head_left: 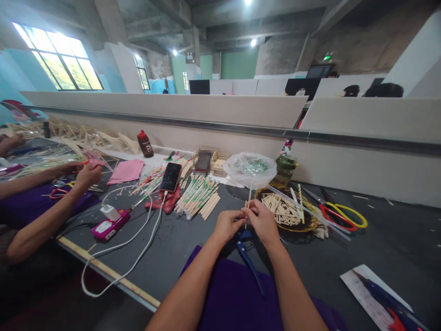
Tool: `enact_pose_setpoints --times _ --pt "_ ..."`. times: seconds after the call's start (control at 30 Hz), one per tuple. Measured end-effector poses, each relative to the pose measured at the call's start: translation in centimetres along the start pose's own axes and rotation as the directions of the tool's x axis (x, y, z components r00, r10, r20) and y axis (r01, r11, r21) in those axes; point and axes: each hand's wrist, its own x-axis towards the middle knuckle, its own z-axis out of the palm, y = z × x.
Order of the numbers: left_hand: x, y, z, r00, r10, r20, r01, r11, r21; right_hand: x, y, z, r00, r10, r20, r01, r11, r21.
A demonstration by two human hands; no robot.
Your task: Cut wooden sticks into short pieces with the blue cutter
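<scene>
A thin pale wooden stick [250, 191] stands nearly upright between my two hands, just above the dark table. My left hand [228, 224] pinches it from the left, and my right hand [262, 219] has its fingers closed round it from the right. Both sets of fingertips meet at the stick, and its lower end shows just below them. Under my hands lies a blue-handled tool [248, 262], partly on purple cloth [237, 299]. Right of my right hand, a round basket [312, 225] holds many short wooden pieces [279, 209].
Bundled sticks [198, 195], a charging phone [170, 177] and a pink power strip [110, 225] lie to the left. Scissors [339, 216] are at the right, a plastic bag [251, 168] and a jar [285, 168] behind. Another person's hands [90, 174] work at far left.
</scene>
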Motion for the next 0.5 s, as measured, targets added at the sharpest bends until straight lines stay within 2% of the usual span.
enact_pose_setpoints --times 0.17,0.5 --pt "-0.15 0.44 -0.18 0.999 0.021 -0.030 -0.018 0.996 0.085 -0.06 -0.31 -0.18 1.000 -0.011 -0.026 0.011 1.000 -0.005" --pt "-0.07 0.23 -0.18 0.999 0.042 -0.008 -0.042 0.999 0.029 -0.12 -0.39 -0.51 0.992 0.127 0.018 -0.128 0.981 0.144"
